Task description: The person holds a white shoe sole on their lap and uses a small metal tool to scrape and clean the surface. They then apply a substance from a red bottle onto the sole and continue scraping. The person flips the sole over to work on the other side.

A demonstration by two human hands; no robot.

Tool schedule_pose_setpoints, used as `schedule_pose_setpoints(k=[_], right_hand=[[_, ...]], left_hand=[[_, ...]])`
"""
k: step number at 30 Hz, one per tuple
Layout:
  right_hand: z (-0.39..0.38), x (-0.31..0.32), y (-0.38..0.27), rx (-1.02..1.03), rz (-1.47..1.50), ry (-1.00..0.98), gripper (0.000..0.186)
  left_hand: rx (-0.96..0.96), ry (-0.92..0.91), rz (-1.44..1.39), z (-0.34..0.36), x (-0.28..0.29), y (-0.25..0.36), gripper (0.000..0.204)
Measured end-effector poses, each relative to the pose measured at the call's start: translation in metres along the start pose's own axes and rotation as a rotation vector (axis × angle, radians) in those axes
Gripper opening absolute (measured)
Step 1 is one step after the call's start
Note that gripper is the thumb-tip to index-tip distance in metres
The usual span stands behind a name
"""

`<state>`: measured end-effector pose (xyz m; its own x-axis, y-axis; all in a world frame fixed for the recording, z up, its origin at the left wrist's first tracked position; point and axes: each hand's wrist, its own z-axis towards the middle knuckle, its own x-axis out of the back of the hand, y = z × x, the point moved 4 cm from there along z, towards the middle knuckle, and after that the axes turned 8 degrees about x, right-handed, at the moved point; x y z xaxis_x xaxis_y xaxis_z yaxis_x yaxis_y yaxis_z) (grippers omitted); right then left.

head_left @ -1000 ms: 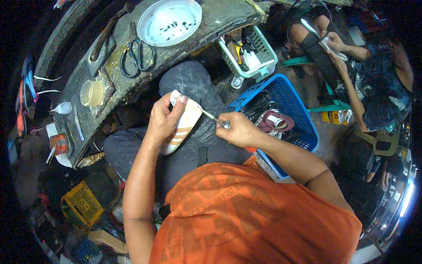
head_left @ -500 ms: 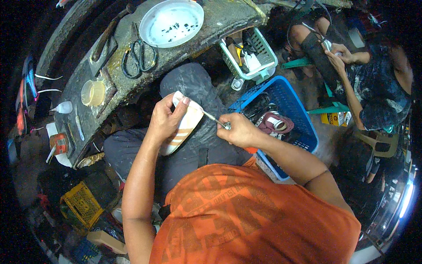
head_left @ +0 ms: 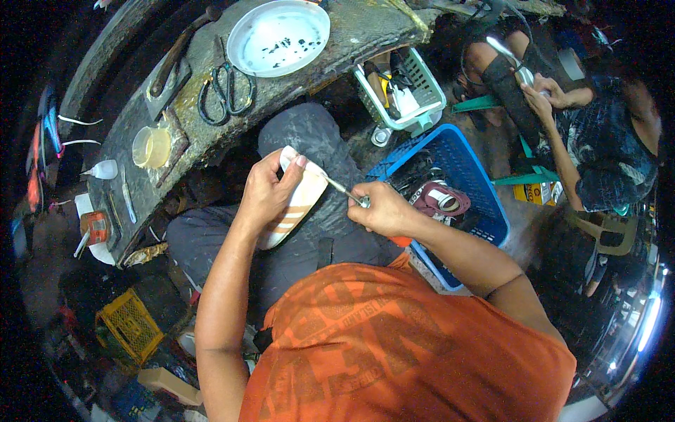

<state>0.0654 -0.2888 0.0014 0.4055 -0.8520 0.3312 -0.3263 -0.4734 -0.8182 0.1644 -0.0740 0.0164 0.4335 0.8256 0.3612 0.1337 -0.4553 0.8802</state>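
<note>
Over my lap, my left hand (head_left: 264, 188) grips a cream shoe (head_left: 306, 191) with tan stripes, the thumb pressed on its top edge. My right hand (head_left: 383, 208) is closed around an awl (head_left: 339, 186) with a thin metal shaft. The shaft points up and left, and its tip meets the right edge of the shoe. My fingers hide most of the handle. Just right of my right hand, a maroon and white shoe (head_left: 446, 201) lies in a blue basket (head_left: 498, 204).
On the curved bench (head_left: 204, 144) are a white basin (head_left: 280, 39), black scissors (head_left: 226, 93), a hammer (head_left: 174, 60), a yellowish tub (head_left: 151, 148) and a small bottle (head_left: 103, 170). A pale green basket (head_left: 427, 91) holds tools. At right, another person (head_left: 552, 105) handles a tool.
My view has shifted slightly. Both hands, the shoe and the awl keep nearly the same pose. The other person's hands and tool have moved a little.
</note>
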Motion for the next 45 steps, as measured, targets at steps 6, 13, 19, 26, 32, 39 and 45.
schedule_pose_setpoints(k=[6,13,19,26,32,39,45], right_hand=[[-0.002,0.000,-0.004,0.033,-0.046,0.011,0.028],[0.000,-0.001,-0.002,0.032,0.010,0.005,0.024],[0.000,-0.002,-0.001,0.042,0.042,-0.015,0.017],[0.001,-0.001,0.000,-0.068,0.147,-0.054,0.016],[0.002,-0.004,0.002,-0.046,0.133,-0.050,0.015],[0.002,-0.004,0.001,0.051,0.079,0.014,0.015],[0.001,-0.004,0.003,-0.020,0.140,0.012,0.024]], left_hand=[[0.024,-0.014,0.029,0.004,0.000,-0.006,0.028],[-0.004,-0.004,0.026,0.004,-0.001,-0.005,0.030],[-0.006,-0.002,0.043,0.005,-0.001,-0.006,0.031],[-0.007,0.015,0.039,0.004,-0.001,-0.006,0.031],[-0.011,0.014,0.005,0.005,-0.003,-0.011,0.031],[-0.003,0.000,0.018,0.007,-0.004,-0.012,0.030],[0.134,0.011,-0.116,0.010,0.001,-0.014,0.034]])
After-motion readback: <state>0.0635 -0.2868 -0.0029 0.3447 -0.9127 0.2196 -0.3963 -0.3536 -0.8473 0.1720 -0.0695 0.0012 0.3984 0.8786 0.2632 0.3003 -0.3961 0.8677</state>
